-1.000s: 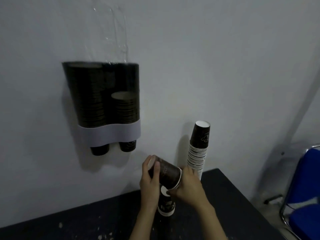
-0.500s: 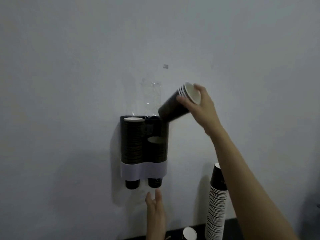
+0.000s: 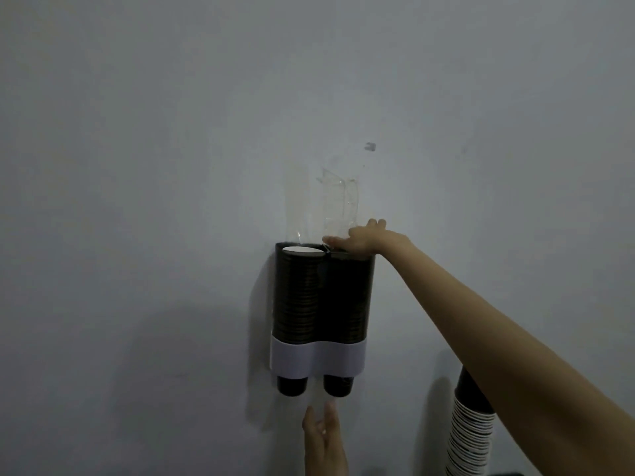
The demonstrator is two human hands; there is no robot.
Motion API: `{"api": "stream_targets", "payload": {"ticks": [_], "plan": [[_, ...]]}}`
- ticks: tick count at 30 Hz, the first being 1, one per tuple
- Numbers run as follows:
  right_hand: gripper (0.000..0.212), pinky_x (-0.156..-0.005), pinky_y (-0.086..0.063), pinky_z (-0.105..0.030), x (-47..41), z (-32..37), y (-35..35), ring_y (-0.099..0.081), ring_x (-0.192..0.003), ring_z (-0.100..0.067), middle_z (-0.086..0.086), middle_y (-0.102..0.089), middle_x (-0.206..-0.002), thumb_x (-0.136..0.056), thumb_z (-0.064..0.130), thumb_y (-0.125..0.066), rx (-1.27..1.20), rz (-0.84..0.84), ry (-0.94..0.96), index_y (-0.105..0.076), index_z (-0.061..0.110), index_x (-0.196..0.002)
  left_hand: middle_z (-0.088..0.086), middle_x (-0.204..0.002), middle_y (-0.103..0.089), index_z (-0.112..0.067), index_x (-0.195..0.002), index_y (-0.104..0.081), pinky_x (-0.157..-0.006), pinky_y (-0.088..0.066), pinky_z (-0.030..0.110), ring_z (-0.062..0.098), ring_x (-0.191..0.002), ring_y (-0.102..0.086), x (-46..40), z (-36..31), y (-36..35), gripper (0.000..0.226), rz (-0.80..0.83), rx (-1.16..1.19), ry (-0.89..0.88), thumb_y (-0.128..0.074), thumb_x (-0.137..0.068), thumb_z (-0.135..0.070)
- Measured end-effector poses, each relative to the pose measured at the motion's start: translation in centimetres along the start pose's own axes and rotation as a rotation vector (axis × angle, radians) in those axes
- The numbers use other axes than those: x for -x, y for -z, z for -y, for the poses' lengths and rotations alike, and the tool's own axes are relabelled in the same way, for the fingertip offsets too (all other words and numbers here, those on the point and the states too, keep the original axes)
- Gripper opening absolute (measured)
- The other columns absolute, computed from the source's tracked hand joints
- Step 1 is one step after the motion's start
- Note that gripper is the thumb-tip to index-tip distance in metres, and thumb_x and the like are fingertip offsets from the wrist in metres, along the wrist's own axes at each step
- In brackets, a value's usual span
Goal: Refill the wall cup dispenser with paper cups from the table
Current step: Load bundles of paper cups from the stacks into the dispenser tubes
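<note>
Your flat right hand [image 3: 360, 239] presses the cups into the dispenser [image 3: 321, 314]; push off-centre and they may jam, or drop past your relaxed left hand [image 3: 324, 441].

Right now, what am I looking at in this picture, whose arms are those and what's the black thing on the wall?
The picture comes from a camera worn on a person's head, so the arms are that person's own. The black thing is a wall cup dispenser with two tubes of stacked paper cups; cup bottoms poke out below its white band. The right hand rests flat on top of the right tube, holding nothing. The left hand waits open beneath the dispenser. At lower right, behind the arm, stands a tall stack of spare cups.
</note>
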State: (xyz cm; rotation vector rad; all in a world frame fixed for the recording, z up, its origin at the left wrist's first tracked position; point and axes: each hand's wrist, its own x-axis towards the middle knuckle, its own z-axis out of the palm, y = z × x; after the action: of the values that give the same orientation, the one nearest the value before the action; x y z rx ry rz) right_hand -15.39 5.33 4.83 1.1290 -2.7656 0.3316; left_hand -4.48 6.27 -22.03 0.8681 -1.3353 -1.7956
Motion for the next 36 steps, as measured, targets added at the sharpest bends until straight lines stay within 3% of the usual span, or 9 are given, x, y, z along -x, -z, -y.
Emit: {"api": "stream_targets", "payload": {"ticks": [3,9,13,17,23,26,30,32,36], "plan": [[0.071,-0.112,-0.017,-0.050,1.4,-0.9,-0.3,-0.002,-0.142,-0.035,-0.027,-0.018,-0.148,-0.090,0.063,-0.026,-0.207,-0.103,0.046,-0.038,0.013,-0.139,0.010,-0.125,-0.046,-0.007,-0.139,-0.032,-0.090,-0.034,0.029,0.032,-0.121,-0.048,0.0,0.9,-0.3,0.048,0.012,-0.032,-0.011,-0.041,-0.094,-0.023],[0.046,-0.103,-0.026,-0.035,6.9,-7.2,-6.2,-0.031,-0.130,-0.027,-0.017,-0.047,-0.131,-0.095,0.046,-0.036,-0.721,-0.435,0.049,-0.056,0.013,-0.120,0.014,-0.141,-0.038,-0.003,-0.142,-0.020,-0.104,-0.029,0.028,0.026,-0.131,-0.038,0.1,3.3,-0.6,0.055,0.190,-0.180,-0.049,-0.039,-0.096,-0.025],[0.038,-0.086,-0.038,-0.029,10.9,-14.2,-18.8,-0.053,-0.110,-0.023,-0.016,-0.059,-0.122,-0.093,0.028,-0.050,-0.888,-0.163,-0.270,-0.053,0.003,-0.121,0.022,-0.138,-0.044,0.002,-0.133,-0.028,-0.103,-0.035,0.033,0.031,-0.126,-0.044,0.3,9.6,-0.3,0.049,0.304,-0.430,0.079,-0.046,-0.093,-0.019],[0.073,-0.101,-0.042,-0.038,14.6,-19.0,-32.1,-0.048,-0.124,-0.031,-0.019,-0.045,-0.137,-0.075,0.009,-0.072,-0.807,0.174,-0.448,-0.030,-0.002,-0.134,0.018,-0.143,-0.039,-0.002,-0.141,-0.020,-0.106,-0.034,0.031,0.029,-0.129,-0.042,0.4,14.8,0.2,0.064,0.399,-0.662,0.244,-0.052,-0.089,-0.021],[0.131,-0.112,-0.031,-0.031,16.9,-19.3,-42.8,-0.038,-0.134,-0.021,-0.008,-0.037,-0.145,-0.043,0.022,-0.088,-0.954,0.165,-0.498,-0.009,0.004,-0.146,0.010,-0.146,-0.036,-0.007,-0.141,-0.022,-0.114,-0.027,0.032,0.021,-0.135,-0.036,-0.4,20.7,0.3,0.073,0.525,-0.971,0.209,-0.059,-0.080,-0.017],[0.126,-0.113,-0.030,-0.034,16.1,-18.7,-45.4,-0.033,-0.138,-0.025,-0.009,-0.034,-0.148,-0.050,0.013,-0.087,-0.906,0.155,-0.517,-0.008,0.009,-0.148,0.007,-0.149,-0.031,-0.011,-0.143,-0.017,-0.117,-0.019,0.032,0.020,-0.139,-0.029,-1.2,22.1,0.1,0.073,0.542,-1.033,0.194,-0.056,-0.081,-0.017],[0.083,-0.100,-0.041,-0.032,15.4,-18.2,-46.5,-0.045,-0.122,-0.028,-0.011,-0.054,-0.128,-0.058,0.022,-0.084,-0.831,0.107,-0.546,-0.042,0.008,-0.128,0.008,-0.147,-0.035,-0.009,-0.141,-0.024,-0.113,-0.022,0.025,0.019,-0.136,-0.034,-2.4,23.3,-0.7,0.059,0.498,-0.942,0.144,-0.049,-0.088,-0.012],[0.077,-0.094,-0.046,-0.029,15.5,-18.1,-45.9,-0.053,-0.113,-0.024,-0.008,-0.060,-0.119,-0.055,0.025,-0.086,-0.876,0.078,-0.557,-0.047,0.013,-0.120,0.013,-0.138,-0.047,-0.004,-0.136,-0.035,-0.105,-0.033,0.026,0.023,-0.126,-0.046,-2.8,23.3,-1.3,0.045,0.364,-0.737,0.212,-0.043,-0.093,-0.009],[0.063,-0.068,-0.048,-0.004,16.3,-17.7,-44.3,-0.060,-0.084,0.001,0.008,-0.063,-0.094,-0.057,0.014,-0.087,-1.073,0.044,-0.576,-0.048,0.022,-0.105,0.017,-0.116,-0.059,-0.001,-0.119,-0.052,-0.076,-0.047,0.027,0.020,-0.089,-0.058,-3.1,23.4,-2.6,0.032,0.205,-0.301,0.452,-0.035,-0.097,-0.016]]}}
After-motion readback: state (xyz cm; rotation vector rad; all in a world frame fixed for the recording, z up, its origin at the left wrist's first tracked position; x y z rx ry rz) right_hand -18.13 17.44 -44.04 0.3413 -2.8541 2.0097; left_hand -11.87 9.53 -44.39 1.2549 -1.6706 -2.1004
